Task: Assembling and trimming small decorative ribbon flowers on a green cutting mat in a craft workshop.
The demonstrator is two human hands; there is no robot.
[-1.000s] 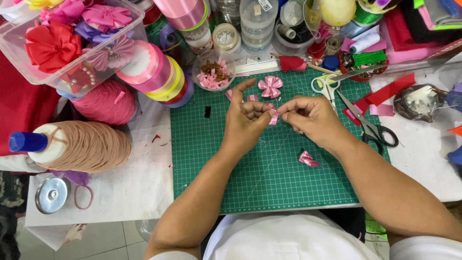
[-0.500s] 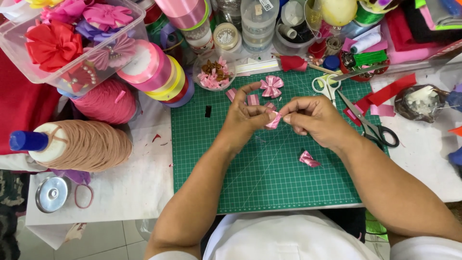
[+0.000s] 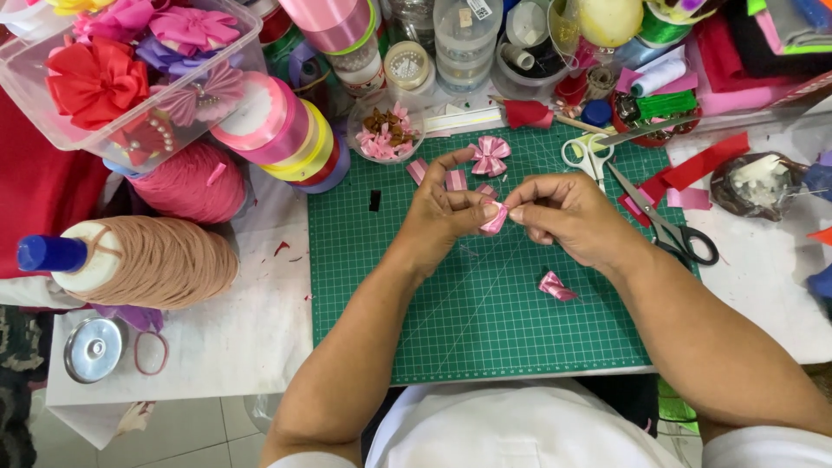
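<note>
A small folded piece of pink satin ribbon (image 3: 494, 218) sits pinched between the two hands, held just above the middle of the green gridded cutting mat (image 3: 485, 321). The left hand (image 3: 446, 212) closes thumb and forefinger on the fold from one side, and the right hand (image 3: 563, 217) meets it from the other with its fingertips narrowed onto the same piece, so both grips are tight and small, holding the ribbon and nothing else. The ribbon looks light, thin and soft, and its glossy face will likely be slippery; a fold this small probably springs open unless it is pinched right at the crease, which is the sensible place to hold it. Just beyond the grip, away from the person, lie short pink striped ribbon strips (image 3: 438, 176) and a finished pink ribbon bow (image 3: 490, 154). Nearer the person, below the right hand, rests another folded pink ribbon piece (image 3: 555, 286). Off to the right of the grip lie black-handled scissors (image 3: 672, 230). Farther out to the left stand stacked spools of pink and yellow ribbon (image 3: 277, 130), a cone of tan thread (image 3: 147, 260), and a clear plastic box of fabric flowers (image 3: 130, 78).
</note>
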